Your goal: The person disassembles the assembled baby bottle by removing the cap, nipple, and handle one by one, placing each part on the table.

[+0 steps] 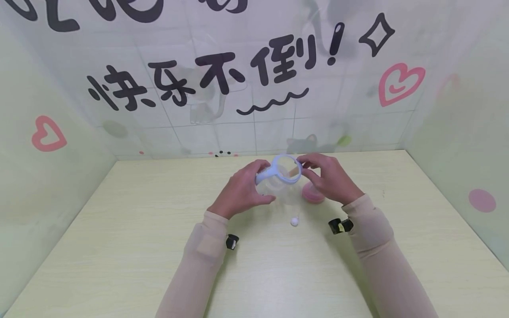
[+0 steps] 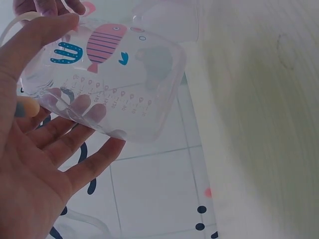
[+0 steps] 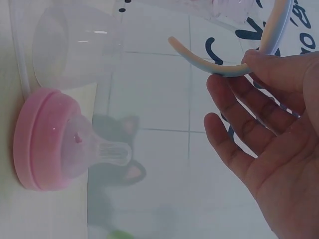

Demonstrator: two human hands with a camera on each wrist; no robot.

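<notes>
My left hand (image 1: 242, 187) grips a clear baby bottle (image 2: 134, 84) printed with a pink striped fish and measuring marks. The bottle is tilted, its mouth end towards the head camera. At that end sits a pale blue handle ring (image 1: 265, 175); whether it is fully seated on the neck I cannot tell. With thumb and fingertips my right hand (image 1: 332, 176) pinches a curved handle of that ring, clearest in the right wrist view. Just below the right hand, a pink collar with a clear teat (image 3: 47, 139) stands on the table, teat up.
A small white ball-like piece (image 1: 294, 221) lies on the pale wooden table (image 1: 139, 247) nearer to me. Beside the pink collar stands a translucent cover (image 3: 77, 47). Printed sheeting (image 1: 222, 137) walls the table's back and sides.
</notes>
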